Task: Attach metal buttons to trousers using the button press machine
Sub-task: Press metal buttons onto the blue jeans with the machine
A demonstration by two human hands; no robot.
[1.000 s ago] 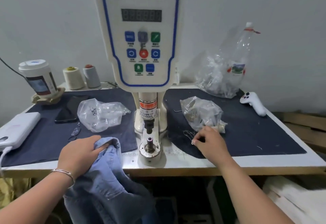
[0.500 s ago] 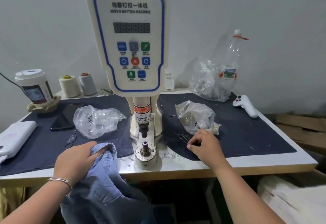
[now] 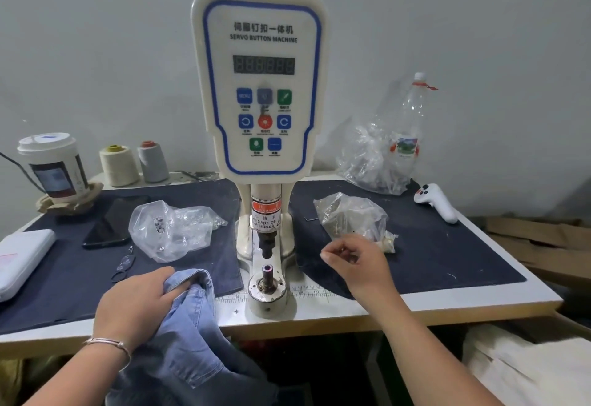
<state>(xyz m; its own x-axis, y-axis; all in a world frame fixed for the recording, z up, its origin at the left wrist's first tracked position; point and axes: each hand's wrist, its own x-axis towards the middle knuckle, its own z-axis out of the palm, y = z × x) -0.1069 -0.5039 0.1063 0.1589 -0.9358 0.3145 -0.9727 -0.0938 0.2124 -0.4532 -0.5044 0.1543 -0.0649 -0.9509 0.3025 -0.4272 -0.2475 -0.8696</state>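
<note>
The left hand (image 3: pixel 136 305) grips the waistband of the blue denim trousers (image 3: pixel 188 335) at the counter (image 3: pixel 447 305) edge — the cloth hangs down below it. The right hand (image 3: pixel 358 265) hovers with fingers curled, seeming to pinch something small and metallic; just behind it lies a plastic bag (image 3: pixel 348 217). Between both hands stands the button press machine (image 3: pixel 262 101), its lower die (image 3: pixel 267 273) bare.

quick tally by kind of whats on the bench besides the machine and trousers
Plastic bags: 3
Thread cones: 2
Cup: 1
Phone: 1
Bottle: 1
White controller: 1
White case: 1
Total: 10
</note>
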